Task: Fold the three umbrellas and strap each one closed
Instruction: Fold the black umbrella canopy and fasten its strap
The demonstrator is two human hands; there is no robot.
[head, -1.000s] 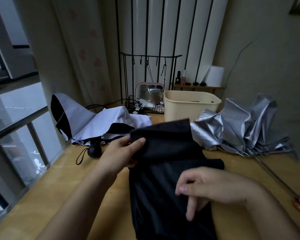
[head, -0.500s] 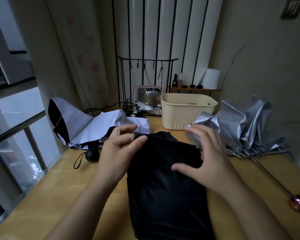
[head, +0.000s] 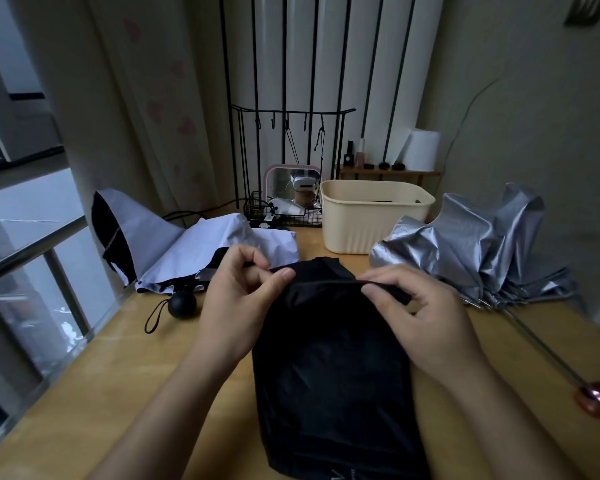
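Observation:
A black umbrella point(head: 329, 372) lies lengthwise on the wooden table point(head: 125, 386) in front of me. My left hand point(head: 238, 303) pinches its far left fabric edge between thumb and fingers. My right hand point(head: 420, 317) pinches the fabric fold at the far right. A white-and-black umbrella point(head: 187, 251) lies loosely collapsed at the back left, its round black handle point(head: 182, 304) with a wrist loop toward me. A silver umbrella point(head: 475, 251) lies crumpled at the right, its shaft running to a pink handle point(head: 598, 403).
A cream plastic bin point(head: 374, 220) stands behind the black umbrella. A wire basket point(head: 278, 213), a pink-framed mirror and a black hook rack sit at the back. A window rail runs along the table's left edge; a wall is close on the right.
My right hand came up from the middle of the black fabric to the far edge and now pinches a fold there. My left hand kept its grip at the far left corner.

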